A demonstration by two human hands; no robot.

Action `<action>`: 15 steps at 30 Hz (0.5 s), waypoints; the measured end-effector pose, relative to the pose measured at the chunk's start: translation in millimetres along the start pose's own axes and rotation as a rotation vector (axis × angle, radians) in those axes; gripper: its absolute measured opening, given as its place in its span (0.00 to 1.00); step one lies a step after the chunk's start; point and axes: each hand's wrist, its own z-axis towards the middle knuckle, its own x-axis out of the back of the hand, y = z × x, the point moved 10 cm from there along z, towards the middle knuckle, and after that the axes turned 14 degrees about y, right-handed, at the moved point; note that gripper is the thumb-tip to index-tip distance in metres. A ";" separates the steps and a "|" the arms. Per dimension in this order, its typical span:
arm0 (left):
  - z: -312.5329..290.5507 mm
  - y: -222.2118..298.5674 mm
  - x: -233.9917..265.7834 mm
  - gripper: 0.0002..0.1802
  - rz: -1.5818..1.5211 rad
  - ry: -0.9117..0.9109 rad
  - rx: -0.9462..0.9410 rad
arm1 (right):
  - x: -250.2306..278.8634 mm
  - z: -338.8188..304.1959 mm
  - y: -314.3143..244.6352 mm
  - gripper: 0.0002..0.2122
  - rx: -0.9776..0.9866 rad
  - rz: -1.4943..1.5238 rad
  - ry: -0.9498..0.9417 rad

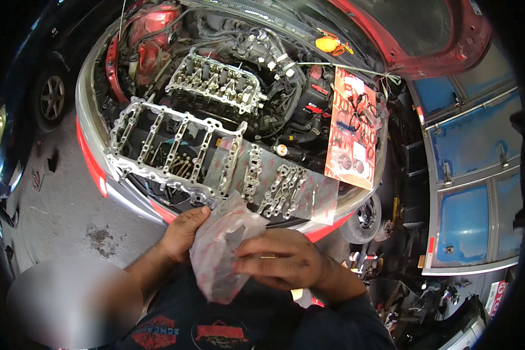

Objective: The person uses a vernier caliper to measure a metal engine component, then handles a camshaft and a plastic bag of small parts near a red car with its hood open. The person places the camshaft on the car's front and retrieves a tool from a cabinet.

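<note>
In front of my chest is a crumpled, clear plastic bag [213, 259] with red print. My left hand [184, 233] grips its upper left side, thumb uppermost. From the right, my right hand [280, 256] has its fingers bent together against the bag's side; its fingertips pinch the plastic, and I cannot make out anything inside. Just beyond the bag, a ladder-shaped metal engine frame [186, 119] lies across the front of the engine bay. Several slim cast metal engine parts [281, 189] rest on a printed plastic sheet [324, 204] to its right.
Beyond the frame, the exposed cylinder head [216, 81] sits in the bay. A red-and-white printed board [350, 131] with small parts leans at right, beside the battery [312, 102]. The raised red hood [431, 35], a dark car [32, 111] and blue-grey panels [466, 157] surround the bay.
</note>
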 end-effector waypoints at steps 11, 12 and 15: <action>-82.0 24.4 99.0 0.19 -0.158 0.074 0.050 | -97.0 63.4 -91.3 0.13 0.351 -0.119 -0.058; -80.7 23.8 98.6 0.19 -0.260 -0.011 0.118 | -102.4 66.2 -96.1 0.13 0.365 -0.121 -0.056; -91.7 23.8 108.8 0.19 -0.306 -0.090 0.103 | -116.9 74.9 -108.9 0.12 0.404 -0.119 -0.081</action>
